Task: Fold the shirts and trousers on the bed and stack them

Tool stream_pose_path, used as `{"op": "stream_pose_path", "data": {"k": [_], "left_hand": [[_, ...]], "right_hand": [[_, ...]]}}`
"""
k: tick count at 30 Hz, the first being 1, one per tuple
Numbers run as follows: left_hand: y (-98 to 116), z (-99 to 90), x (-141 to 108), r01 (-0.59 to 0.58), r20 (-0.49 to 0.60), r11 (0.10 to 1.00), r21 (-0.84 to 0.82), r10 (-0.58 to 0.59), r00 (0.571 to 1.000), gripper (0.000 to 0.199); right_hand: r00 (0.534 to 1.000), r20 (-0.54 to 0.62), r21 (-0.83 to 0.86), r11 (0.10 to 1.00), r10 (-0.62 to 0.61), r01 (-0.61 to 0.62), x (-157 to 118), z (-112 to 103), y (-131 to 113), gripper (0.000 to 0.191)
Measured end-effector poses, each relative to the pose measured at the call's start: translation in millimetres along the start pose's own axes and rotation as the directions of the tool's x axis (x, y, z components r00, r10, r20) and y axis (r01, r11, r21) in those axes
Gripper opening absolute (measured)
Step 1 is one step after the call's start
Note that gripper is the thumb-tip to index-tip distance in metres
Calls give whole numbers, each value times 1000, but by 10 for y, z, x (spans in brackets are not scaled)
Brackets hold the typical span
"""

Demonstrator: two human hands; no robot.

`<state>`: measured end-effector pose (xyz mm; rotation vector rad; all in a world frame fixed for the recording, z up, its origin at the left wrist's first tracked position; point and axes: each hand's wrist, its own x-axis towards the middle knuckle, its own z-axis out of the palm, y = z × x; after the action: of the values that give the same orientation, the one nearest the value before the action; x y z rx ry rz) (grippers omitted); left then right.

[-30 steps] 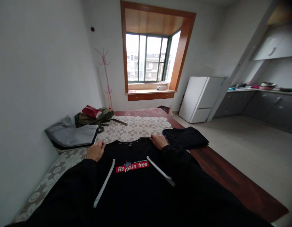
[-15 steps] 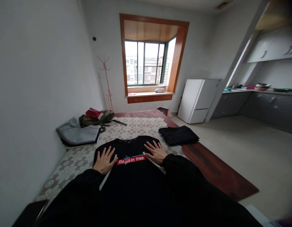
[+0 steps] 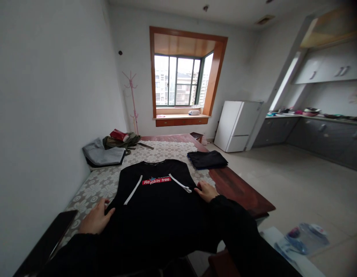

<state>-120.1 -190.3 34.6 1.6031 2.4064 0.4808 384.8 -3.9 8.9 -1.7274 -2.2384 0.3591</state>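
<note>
A black shirt (image 3: 161,207) with a red "Remain free" print and two white strips lies spread on the table, its collar toward the window. My left hand (image 3: 96,217) is at the shirt's left edge, thumb and fingers apart, holding nothing. At the right edge, below the white strip, my right hand (image 3: 206,191) has its fingers bent together at the black cloth. A folded black garment (image 3: 207,159) rests beyond my right hand. Grey folded clothes (image 3: 104,154) lie at the far left by the wall.
A patterned cloth (image 3: 88,188) covers much of the red-brown table (image 3: 242,192). A green bag (image 3: 123,141) with a red item sits at the back left. A dark flat device (image 3: 48,242) is near left. At lower right stands a clear plastic container (image 3: 308,238).
Both hands have left the shirt's chest and moved outward and nearer to me, to its side edges. The view has shifted, and more of the shirt's lower part and the plastic container now show.
</note>
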Motion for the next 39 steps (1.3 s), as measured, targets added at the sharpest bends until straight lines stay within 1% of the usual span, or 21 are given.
{"op": "stream_pose_path", "data": {"k": [2, 4, 7, 10, 12, 14, 16, 18, 20, 22, 24, 25, 27, 29, 32, 34, 35, 37, 39], "left_hand": [[46, -71, 21, -11, 18, 998, -58, 12, 1000, 26], [74, -110, 34, -29, -3, 993, -113, 29, 1000, 20], [50, -102, 2, -37, -53, 987, -156, 29, 998, 23], [-46, -50, -73, 43, -56, 958, -284, -62, 997, 31], [-121, -23, -150, 100, 1, 918, -384, -108, 994, 38], [-179, -19, -263, 124, 92, 886, -447, -92, 991, 48], [-205, -42, -419, 150, 176, 857, -493, -71, 982, 56], [-205, -84, -603, 179, 210, 839, -514, -80, 975, 61], [-196, -129, -782, 196, 197, 847, -494, -111, 974, 61], [-194, -158, -926, 189, 162, 875, -446, -129, 978, 57], [-205, -163, -1022, 168, 115, 889, -425, -131, 985, 54], [-215, -157, -1055, 156, 82, 881, -446, -133, 988, 53], [-239, -131, -1112, 148, 12, 828, -541, -168, 986, 55], [-262, -92, -1185, 164, -31, 736, -657, -243, 969, 60], [-290, -7, -1359, 224, 9, 601, -767, -340, 941, 66], [-304, 70, -1496, 244, 38, 531, -812, -369, 929, 67], [-309, 115, -1558, 241, 36, 506, -828, -381, 924, 67], [-311, 216, -1652, 222, -1, 492, -842, -413, 911, 65], [-305, 331, -1698, 220, -22, 517, -827, -421, 907, 62]], "right_hand": [[1000, -5, 15, 1000, 8, -8, 8, -18, -37, 14], [1000, -4, 43, 999, 17, -17, 15, -42, -41, 14], [1000, 3, 87, 996, 26, -26, -18, -74, 2, 21], [999, 11, 102, 994, 38, -39, -105, -93, 60, 26], [998, 19, 88, 994, 58, -59, -187, -108, 93, 23], [997, 31, 66, 995, 76, -78, -289, -127, 120, 20], [995, 47, 51, 995, 84, -86, -422, -142, 140, 27], [996, 49, 53, 995, 77, -79, -597, -141, 154, 31], [997, 27, 55, 995, 77, -78, -811, -118, 164, 31], [996, -3, 52, 995, 86, -86, -1040, -87, 175, 31], [995, -30, 42, 994, 98, -97, -1246, -64, 192, 26], [994, -43, 42, 994, 101, -99, -1331, -58, 205, 24], [991, -76, 73, 992, 107, -101, -1467, -50, 236, 24], [983, -122, 142, 983, 137, -120, -1574, -21, 267, 30], [957, -187, 235, 956, 221, -175, -1745, 129, 296, 32], [936, -231, 289, 937, 266, -195, -1876, 307, 305, 30], [924, -255, 323, 926, 285, -197, -1940, 410, 310, 31], [896, -294, 412, 890, 334, -197, -2045, 612, 321, 38], [871, -298, 529, 827, 391, -190, -2106, 777, 335, 45]]}}
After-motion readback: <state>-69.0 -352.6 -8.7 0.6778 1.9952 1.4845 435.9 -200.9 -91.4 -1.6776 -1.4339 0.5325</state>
